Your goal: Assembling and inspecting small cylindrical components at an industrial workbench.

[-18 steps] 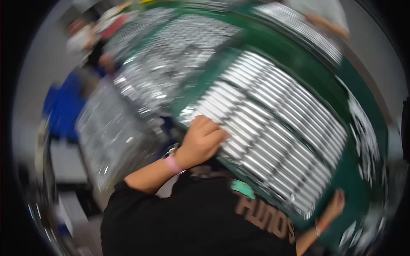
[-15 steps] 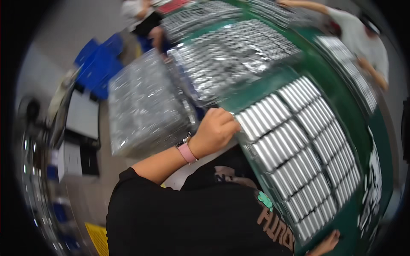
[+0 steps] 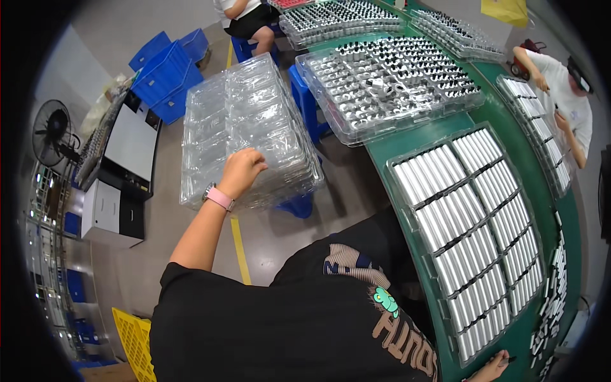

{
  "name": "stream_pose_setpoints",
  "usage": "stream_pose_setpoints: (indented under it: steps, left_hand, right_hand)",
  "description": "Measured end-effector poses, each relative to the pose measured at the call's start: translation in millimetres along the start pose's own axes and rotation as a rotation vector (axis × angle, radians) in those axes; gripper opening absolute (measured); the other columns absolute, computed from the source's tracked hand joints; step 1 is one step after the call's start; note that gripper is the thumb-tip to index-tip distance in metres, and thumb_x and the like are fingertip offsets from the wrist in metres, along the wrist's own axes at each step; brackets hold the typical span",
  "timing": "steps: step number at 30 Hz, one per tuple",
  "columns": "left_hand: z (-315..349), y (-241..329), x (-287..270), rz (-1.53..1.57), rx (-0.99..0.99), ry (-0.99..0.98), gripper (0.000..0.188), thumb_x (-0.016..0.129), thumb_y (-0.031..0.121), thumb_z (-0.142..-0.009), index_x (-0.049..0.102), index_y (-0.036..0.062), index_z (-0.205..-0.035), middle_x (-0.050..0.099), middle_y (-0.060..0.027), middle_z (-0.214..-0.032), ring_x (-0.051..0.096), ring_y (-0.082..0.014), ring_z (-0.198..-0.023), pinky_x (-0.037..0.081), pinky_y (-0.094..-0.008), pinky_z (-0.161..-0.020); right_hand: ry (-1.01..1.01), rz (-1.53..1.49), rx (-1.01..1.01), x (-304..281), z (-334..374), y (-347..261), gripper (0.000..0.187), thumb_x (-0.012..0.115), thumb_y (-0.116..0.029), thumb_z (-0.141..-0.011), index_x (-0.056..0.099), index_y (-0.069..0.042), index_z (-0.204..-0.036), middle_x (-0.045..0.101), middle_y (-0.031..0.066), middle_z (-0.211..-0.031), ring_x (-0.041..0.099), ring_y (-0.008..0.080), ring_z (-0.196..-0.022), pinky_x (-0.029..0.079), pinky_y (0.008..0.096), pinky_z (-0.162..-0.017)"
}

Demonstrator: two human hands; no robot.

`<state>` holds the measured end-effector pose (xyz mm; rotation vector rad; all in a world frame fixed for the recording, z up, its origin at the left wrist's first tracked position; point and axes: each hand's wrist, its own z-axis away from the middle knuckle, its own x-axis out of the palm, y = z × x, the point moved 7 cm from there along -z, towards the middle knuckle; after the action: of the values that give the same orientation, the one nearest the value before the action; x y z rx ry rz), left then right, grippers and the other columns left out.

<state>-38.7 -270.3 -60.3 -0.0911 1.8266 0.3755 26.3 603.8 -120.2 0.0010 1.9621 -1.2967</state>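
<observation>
My left hand (image 3: 244, 170), with a watch on a pink band at the wrist, is over a stack of clear plastic trays (image 3: 210, 134). Its fingers are curled together, and whether anything thin is between them does not show. At the lower right edge, partly cut off, my right hand (image 3: 490, 369) pinches a small black piece (image 3: 507, 361). It lies beside the near end of a clear tray (image 3: 407, 219) filled with rows of silver tubes (image 3: 439, 194) on the green table (image 3: 388, 149).
Beyond stands another clear tray (image 3: 353, 137) of upright black-topped silver pieces. Loose tubes (image 3: 550, 305) lie at the right. Across the table a co-worker (image 3: 560, 83) handles small parts by a tube tray (image 3: 531, 121). Blue crates (image 3: 165, 79), a fan (image 3: 52, 130) and a yellow crate (image 3: 133, 340) are leftward.
My left hand has moved left, off the corner of the tube tray to above the clear tray stack. My right hand stays near the tube tray's near end. The view has shifted.
</observation>
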Motion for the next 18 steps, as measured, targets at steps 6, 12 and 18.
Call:
stream_pose_setpoints:
  steps: [6,12,18]
  left_hand:
    - [-4,-4,-4,0.125,-0.039,-0.061,0.016,0.062,0.019,-0.083,0.066,0.0037,-0.078,0.062,-0.0049,-0.079,0.056,-0.0239,-0.070,0.045,-0.0336,-0.065]
    - [3,-4,-9,0.103,0.022,0.034,0.016,0.060,0.018,-0.084,0.067,0.0045,-0.079,0.062,-0.0041,-0.079,0.056,-0.0242,-0.070,0.045,-0.0338,-0.065]
    - [2,-10,-12,0.116,0.039,0.113,0.014,0.060,0.017,-0.083,0.066,0.0056,-0.077,0.058,-0.0036,-0.076,0.055,-0.0235,-0.070,0.044,-0.0332,-0.064]
  right_hand:
    - [0.044,-0.024,-0.041,-7,15,-19,0.029,0.056,-0.024,-0.086,0.066,0.003,-0.088,0.061,0.0165,-0.082,0.055,0.0238,-0.069,0.046,0.0310,-0.067]
    - [0.050,0.006,-0.030,-8,28,-44,0.027,0.056,-0.023,-0.086,0.067,0.002,-0.086,0.061,0.0151,-0.080,0.054,0.0246,-0.068,0.046,0.0330,-0.067]
    - [-0.199,-0.230,-0.187,0,46,-162,0.028,0.056,-0.027,-0.092,0.063,-0.002,-0.103,0.058,0.0006,-0.081,0.043,0.0086,-0.059,0.037,0.0186,-0.055]
